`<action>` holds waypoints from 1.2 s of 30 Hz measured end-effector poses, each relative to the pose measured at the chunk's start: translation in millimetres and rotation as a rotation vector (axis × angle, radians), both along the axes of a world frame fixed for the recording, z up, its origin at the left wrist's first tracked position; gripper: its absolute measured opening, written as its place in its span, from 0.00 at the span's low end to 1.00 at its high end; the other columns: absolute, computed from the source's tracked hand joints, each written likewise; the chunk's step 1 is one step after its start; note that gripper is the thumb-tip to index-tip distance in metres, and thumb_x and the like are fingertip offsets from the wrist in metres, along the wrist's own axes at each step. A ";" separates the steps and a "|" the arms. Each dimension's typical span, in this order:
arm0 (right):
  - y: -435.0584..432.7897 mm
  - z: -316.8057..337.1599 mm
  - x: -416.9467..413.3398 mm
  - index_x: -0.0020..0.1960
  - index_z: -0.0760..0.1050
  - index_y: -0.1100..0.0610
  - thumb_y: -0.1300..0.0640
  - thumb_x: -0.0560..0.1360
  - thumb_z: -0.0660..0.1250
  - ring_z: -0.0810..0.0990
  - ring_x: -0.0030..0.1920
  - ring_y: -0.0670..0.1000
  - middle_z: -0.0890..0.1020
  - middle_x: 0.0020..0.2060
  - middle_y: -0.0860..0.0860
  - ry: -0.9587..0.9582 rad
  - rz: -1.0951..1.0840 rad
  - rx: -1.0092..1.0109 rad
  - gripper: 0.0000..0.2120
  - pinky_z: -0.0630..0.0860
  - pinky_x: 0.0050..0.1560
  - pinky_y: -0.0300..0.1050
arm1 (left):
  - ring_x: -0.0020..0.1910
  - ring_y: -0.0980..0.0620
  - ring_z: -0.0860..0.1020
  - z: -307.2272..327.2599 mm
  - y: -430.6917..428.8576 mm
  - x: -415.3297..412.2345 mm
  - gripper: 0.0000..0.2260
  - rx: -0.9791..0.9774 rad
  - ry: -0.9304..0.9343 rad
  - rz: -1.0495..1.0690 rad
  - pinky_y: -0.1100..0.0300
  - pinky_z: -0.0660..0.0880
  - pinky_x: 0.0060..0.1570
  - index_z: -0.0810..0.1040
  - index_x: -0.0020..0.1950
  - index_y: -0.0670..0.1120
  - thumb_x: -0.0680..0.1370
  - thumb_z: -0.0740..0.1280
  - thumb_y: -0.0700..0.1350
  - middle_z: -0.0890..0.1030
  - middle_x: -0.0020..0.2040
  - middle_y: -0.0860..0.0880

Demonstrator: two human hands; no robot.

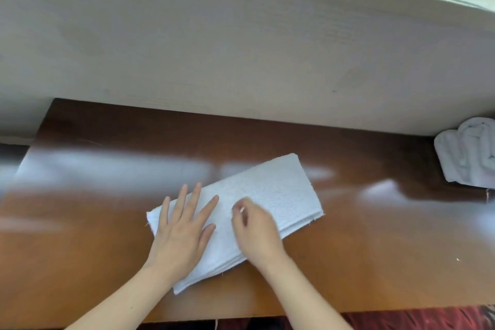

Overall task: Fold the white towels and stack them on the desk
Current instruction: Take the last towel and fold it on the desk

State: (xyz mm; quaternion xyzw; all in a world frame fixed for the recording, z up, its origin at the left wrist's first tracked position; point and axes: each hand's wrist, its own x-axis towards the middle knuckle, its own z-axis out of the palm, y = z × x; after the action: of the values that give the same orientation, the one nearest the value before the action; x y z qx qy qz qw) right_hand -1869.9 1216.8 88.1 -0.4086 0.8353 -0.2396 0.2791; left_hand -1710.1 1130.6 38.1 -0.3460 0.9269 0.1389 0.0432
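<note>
The left hand (182, 233) is laid flat on the near-left end of the folded white towel (276, 190), its fingers (197, 195) straight and spread, nothing gripped. The towel is stretched slantwise on the brown desk (361, 262), under both sets of fingers and running beyond them up to the right. Just right of the left fingers, the right hand (257, 233) is set on the towel's middle with its fingers curled in toward the thumb; whether cloth is pinched there cannot be told. Well to the right of the right fingers, a heap of white towels (466, 153) is seen crumpled at the desk's far edge.
</note>
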 end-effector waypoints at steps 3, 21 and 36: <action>-9.5 -17.5 -53.4 0.77 0.59 0.45 0.45 0.82 0.55 0.59 0.76 0.57 0.64 0.76 0.50 0.340 0.180 0.133 0.24 0.56 0.75 0.55 | 0.80 0.43 0.53 -10.2 0.9 6.1 0.27 0.009 -0.060 -0.001 0.39 0.50 0.74 0.56 0.80 0.57 0.81 0.46 0.63 0.55 0.81 0.48; -10.1 -21.7 -19.3 0.80 0.55 0.49 0.42 0.82 0.46 0.49 0.79 0.64 0.53 0.80 0.54 0.495 0.183 0.234 0.28 0.41 0.73 0.66 | 0.79 0.46 0.54 -9.0 -19.0 -48.0 0.25 -0.074 -0.029 -0.096 0.46 0.46 0.75 0.58 0.79 0.57 0.83 0.42 0.60 0.60 0.80 0.48; 25.4 -32.8 -89.5 0.77 0.60 0.53 0.55 0.82 0.58 0.58 0.77 0.54 0.64 0.76 0.53 0.116 -0.368 0.116 0.24 0.53 0.77 0.55 | 0.76 0.47 0.62 0.3 -70.8 16.5 0.30 0.242 0.354 0.561 0.48 0.59 0.72 0.62 0.77 0.46 0.79 0.67 0.54 0.65 0.77 0.46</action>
State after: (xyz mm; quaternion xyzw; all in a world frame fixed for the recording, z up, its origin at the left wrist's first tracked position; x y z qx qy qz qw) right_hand -1959.4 1242.2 55.3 -0.2453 0.9229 -0.2142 0.2053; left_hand -1693.6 1059.7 38.4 -0.5501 0.7658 0.3119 -0.1174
